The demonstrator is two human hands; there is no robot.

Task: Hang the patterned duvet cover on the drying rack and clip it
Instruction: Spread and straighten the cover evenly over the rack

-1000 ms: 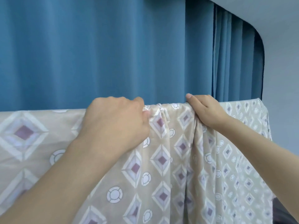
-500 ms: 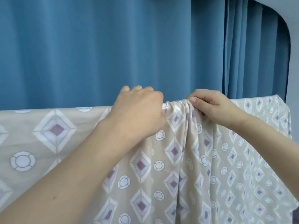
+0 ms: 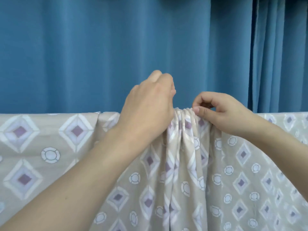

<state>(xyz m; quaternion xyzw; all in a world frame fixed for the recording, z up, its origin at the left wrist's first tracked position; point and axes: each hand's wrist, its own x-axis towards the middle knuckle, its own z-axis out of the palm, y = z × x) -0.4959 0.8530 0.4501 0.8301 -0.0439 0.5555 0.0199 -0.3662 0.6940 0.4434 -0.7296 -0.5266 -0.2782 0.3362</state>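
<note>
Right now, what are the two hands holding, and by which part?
Both grip the duvet cover at its bunched top fold: the right hand pinches the gathers from the right, and the left hand grips them from the left, fingers hidden.

One patterned duvet cover (image 3: 216, 172) is in view, a beige cloth printed with diamonds and rings, draped over a top edge whose support is hidden beneath it. Two hands are visible, one left hand (image 3: 148, 107) and one right hand (image 3: 221, 112), each on its own bare forearm, so two forearms as well. Behind them hang two blue curtain panels, one wide panel (image 3: 100, 52) across most of the view and one narrower pleated panel (image 3: 280, 52) at the right, and no clip can be made out anywhere in the view.
</note>
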